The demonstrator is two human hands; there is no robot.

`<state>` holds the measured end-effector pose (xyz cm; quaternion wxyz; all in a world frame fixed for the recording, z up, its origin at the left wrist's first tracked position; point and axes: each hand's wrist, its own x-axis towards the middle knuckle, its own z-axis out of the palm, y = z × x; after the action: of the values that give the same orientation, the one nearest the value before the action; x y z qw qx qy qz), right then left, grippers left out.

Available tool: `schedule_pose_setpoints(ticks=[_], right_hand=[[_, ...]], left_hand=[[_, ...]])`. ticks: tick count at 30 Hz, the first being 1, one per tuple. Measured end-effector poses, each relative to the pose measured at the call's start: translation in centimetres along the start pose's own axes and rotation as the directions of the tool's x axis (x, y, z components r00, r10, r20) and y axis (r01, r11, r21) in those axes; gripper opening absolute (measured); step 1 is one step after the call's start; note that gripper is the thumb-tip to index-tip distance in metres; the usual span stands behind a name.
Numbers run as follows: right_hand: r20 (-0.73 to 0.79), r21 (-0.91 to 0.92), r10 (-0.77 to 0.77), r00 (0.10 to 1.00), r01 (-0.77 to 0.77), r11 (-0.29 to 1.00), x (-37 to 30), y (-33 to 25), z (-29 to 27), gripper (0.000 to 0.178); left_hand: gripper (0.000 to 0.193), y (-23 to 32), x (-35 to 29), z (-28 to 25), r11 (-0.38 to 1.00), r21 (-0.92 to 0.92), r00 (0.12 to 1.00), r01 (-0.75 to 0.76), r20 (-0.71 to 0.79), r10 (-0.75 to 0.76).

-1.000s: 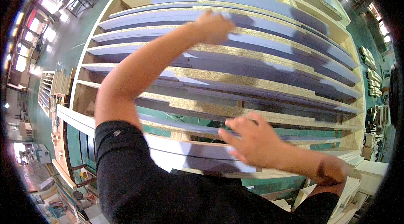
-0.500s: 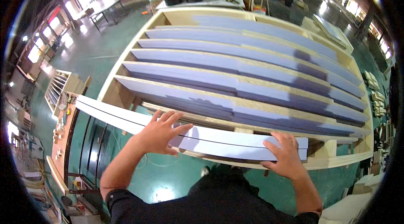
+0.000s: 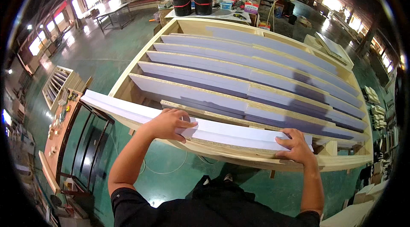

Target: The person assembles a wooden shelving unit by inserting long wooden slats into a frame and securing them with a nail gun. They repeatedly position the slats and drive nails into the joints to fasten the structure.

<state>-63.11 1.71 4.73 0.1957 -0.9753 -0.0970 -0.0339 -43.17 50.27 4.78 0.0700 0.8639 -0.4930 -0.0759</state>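
A long white-faced board (image 3: 230,131) with a rough chipboard edge lies tilted along the near rail of a large wooden frame (image 3: 348,162). A crease or joint runs along its length. My left hand (image 3: 171,125) grips it left of its middle, thumb toward the near side and fingers over the top. Close to the right end, my right hand (image 3: 295,145) clasps the same board, fingers bent over it. Parts of both hands' fingertips are hidden. Inside the frame, several white-faced slats (image 3: 188,94) stand on edge in rows.
On the left is a workbench (image 3: 57,141) with small wooden blocks and tools. Two black buckets (image 3: 182,6) stand on a table beyond the frame. Stacked panels (image 3: 331,50) lie at the far right. A thin hose (image 3: 171,170) crosses the green floor.
The white board has turned from lying face up to a tilt, showing its chipboard edge on the near side. Both hands have closed from loosely spread fingers to a grip on it.
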Motion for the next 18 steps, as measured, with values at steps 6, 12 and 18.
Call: schedule_pose_setpoints(ticks=[6,12,18], right_hand=[[-0.059,0.084,-0.072,0.996,0.077,0.993,0.8,1.4,0.1,0.037],[-0.198,-0.058,-0.073,0.977,0.063,0.996,0.7,-0.1,1.4,0.054],[-0.161,-0.138,-0.167,0.973,0.145,0.98,0.8,-0.6,1.2,0.054]], left_hand=[[0.068,0.6,-0.3,-1.0,0.966,-0.238,0.991,0.097,-0.065,-0.116],[0.053,1.1,-0.6,0.5,0.987,-0.143,0.971,0.077,-0.213,-0.107],[0.041,2.2,-0.9,1.0,0.995,-0.043,0.967,0.088,-0.236,-0.096]])
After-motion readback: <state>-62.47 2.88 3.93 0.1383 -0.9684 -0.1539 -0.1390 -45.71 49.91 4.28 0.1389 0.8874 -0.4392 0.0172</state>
